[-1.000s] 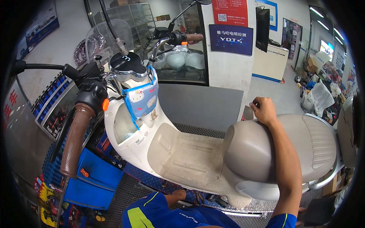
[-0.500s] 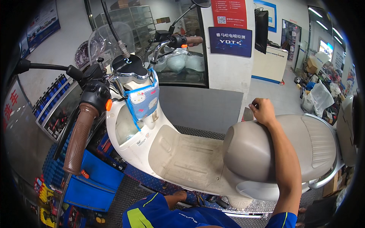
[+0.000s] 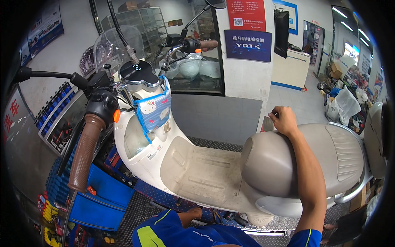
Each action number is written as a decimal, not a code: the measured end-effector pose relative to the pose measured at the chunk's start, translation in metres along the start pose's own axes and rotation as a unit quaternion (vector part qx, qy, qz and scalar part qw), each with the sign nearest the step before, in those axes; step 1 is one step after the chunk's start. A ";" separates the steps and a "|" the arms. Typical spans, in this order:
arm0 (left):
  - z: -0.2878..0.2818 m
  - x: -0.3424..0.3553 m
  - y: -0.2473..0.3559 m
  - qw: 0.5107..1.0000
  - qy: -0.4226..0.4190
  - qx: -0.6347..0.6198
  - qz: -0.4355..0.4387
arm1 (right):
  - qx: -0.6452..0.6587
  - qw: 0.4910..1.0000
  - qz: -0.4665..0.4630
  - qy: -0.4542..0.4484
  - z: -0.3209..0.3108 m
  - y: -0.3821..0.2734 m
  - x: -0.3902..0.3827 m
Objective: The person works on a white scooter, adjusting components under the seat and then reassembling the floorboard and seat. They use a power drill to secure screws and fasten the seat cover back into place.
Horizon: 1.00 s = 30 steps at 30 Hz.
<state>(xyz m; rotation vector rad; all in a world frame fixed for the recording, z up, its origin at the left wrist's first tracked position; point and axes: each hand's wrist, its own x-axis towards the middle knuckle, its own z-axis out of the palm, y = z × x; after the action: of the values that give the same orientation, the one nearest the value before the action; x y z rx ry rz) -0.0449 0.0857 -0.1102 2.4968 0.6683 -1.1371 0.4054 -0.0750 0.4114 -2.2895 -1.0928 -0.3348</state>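
Note:
A white scooter with a beige seat (image 3: 310, 158) stands across the view, its front to the left. Over the far side of that seat reaches my right arm, and my right hand (image 3: 284, 120) is bent there with curled fingers. What those fingers hold, if anything, is hidden; a small grey piece (image 3: 268, 123) shows just below them. Beside the near edge of the scooter's footboard (image 3: 210, 164), bare skin of my left arm (image 3: 190, 215) shows past a blue sleeve. The fingers of my left hand cannot be made out.
At the left, a brown handlebar grip (image 3: 87, 152) juts toward me above a blue tool cabinet (image 3: 101, 197). A patterned blue pouch (image 3: 153, 111) hangs below the round dashboard (image 3: 139, 74). Bags and boxes (image 3: 343, 105) are heaped at the far right. Dark clothing (image 3: 349, 224) shows lower right.
The picture has shifted very slightly. My right hand keeps its bent pose over the seat, and the scooter has not moved.

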 end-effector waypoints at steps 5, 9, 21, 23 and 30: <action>0.006 0.008 -0.007 1.000 -0.001 -0.019 -0.023 | 0.006 1.000 -0.011 0.010 0.001 -0.001 0.000; 0.007 0.012 -0.011 0.999 -0.029 -0.023 -0.026 | 0.011 1.000 -0.012 0.007 0.001 -0.002 0.001; 0.001 0.005 -0.003 0.999 -0.019 -0.016 -0.021 | -0.008 1.000 -0.002 0.001 0.000 0.002 0.000; 0.000 0.004 -0.005 1.000 -0.015 -0.020 -0.015 | -0.008 1.000 -0.002 0.000 0.000 -0.001 0.000; 0.017 0.021 -0.017 0.999 -0.005 -0.040 -0.021 | -0.005 1.000 -0.001 0.001 0.000 -0.002 0.001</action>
<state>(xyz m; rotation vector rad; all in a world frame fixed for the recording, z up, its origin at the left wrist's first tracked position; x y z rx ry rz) -0.0529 0.0977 -0.1386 2.4197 0.7520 -1.1157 0.4040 -0.0732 0.4124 -2.2964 -1.0960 -0.3442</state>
